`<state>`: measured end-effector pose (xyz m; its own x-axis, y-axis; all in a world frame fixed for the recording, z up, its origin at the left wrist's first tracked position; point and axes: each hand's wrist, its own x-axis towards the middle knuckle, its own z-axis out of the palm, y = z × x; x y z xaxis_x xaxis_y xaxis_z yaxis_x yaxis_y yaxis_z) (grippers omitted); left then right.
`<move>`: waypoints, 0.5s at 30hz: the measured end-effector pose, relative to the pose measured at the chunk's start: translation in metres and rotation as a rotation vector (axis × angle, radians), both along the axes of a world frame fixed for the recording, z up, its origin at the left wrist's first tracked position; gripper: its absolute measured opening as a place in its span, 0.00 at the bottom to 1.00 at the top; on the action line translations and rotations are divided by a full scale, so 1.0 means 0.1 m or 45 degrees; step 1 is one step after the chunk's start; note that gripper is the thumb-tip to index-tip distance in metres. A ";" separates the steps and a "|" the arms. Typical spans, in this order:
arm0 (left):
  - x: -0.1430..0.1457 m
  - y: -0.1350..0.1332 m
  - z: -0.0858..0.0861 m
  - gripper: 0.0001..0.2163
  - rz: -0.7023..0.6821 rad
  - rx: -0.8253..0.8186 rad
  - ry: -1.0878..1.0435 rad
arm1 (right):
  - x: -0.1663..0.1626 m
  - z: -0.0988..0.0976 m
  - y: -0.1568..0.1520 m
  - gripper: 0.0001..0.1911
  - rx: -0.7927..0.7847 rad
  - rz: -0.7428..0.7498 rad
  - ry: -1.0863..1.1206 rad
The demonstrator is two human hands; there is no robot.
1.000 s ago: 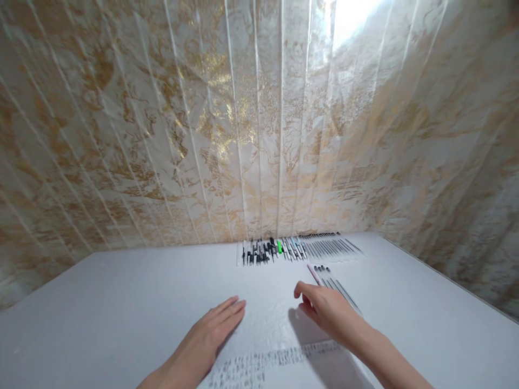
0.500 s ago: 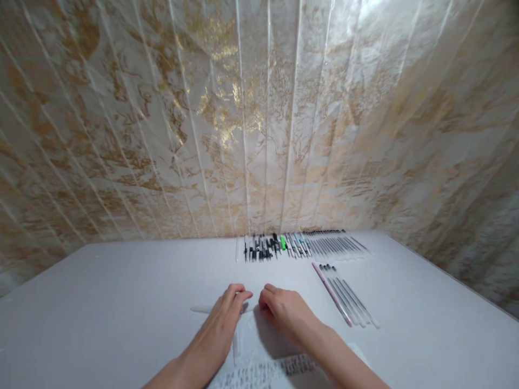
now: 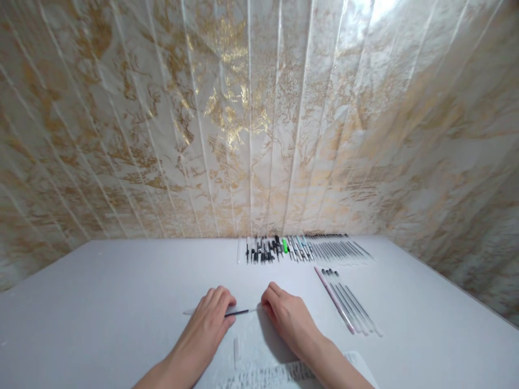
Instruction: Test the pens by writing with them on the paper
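left hand: I'm seeing the fingers curling down over a clear pen, pinching its barrel just above the white table
right hand: fingertips closing on the same pen's right tip
done so far: looks like a short row of pens is lying finished, right of the hands
still waiting: I'm guessing the long parts row along the wall
loose bits: small cap sitting near a printed sheet
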<state>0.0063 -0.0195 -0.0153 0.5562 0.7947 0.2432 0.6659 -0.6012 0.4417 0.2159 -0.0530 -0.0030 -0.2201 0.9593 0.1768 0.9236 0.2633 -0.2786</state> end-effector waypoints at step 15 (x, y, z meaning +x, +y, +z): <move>-0.16 0.27 0.06 0.04 0.110 0.040 -0.061 | 0.40 0.03 0.07 0.12 0.050 -0.166 0.050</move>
<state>-0.0100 0.0074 -0.0097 0.4726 0.8309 0.2936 0.6945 -0.5562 0.4564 0.2561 -0.0462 0.0000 -0.0863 0.9715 0.2209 0.9394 0.1532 -0.3067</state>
